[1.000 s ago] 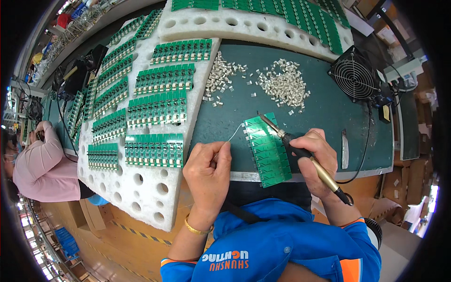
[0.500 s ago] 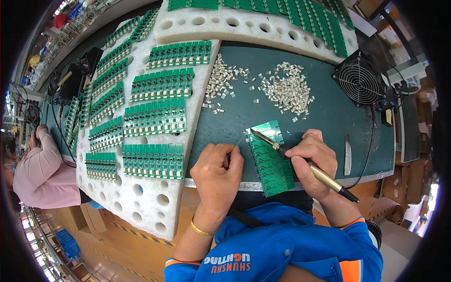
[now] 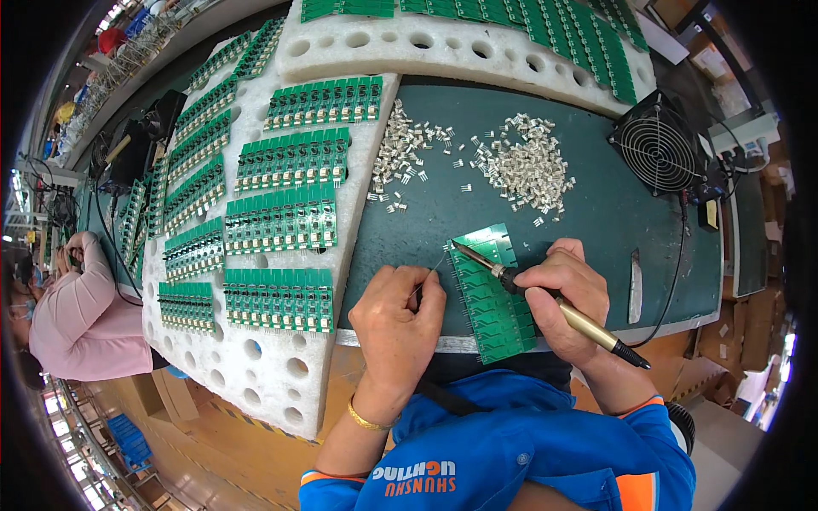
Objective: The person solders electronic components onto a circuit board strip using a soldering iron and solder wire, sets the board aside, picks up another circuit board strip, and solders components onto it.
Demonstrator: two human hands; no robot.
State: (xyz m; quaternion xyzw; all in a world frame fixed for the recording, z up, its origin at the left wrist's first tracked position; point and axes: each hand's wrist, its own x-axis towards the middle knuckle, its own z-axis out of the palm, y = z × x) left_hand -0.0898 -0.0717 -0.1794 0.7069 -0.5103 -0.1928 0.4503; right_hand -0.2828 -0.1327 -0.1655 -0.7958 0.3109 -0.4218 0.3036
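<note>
My right hand (image 3: 569,300) is closed round the handle of a soldering iron (image 3: 588,322). Its tip meets the upper left edge of a green circuit board panel (image 3: 490,307), which lies tilted at the table's front edge, rows of pins along its left side. Left of the panel, my left hand (image 3: 398,319) pinches a thin solder wire (image 3: 440,262), whose free end points at the same edge near the iron's tip. Whether wire and tip touch is too small to tell. Beyond the panel lie two heaps of small white pin connectors (image 3: 524,166) (image 3: 400,149).
White foam boards (image 3: 285,366) with round holes carry rows of green circuit boards (image 3: 281,217) at left and back. A black fan (image 3: 654,149) stands at right, near a flat metal blade (image 3: 635,287). A co-worker in a pink top (image 3: 81,319) sits at far left.
The view has shifted slightly. Both hands keep their grips, and the iron's tip stays at the panel's upper left edge, with the wire close by.
</note>
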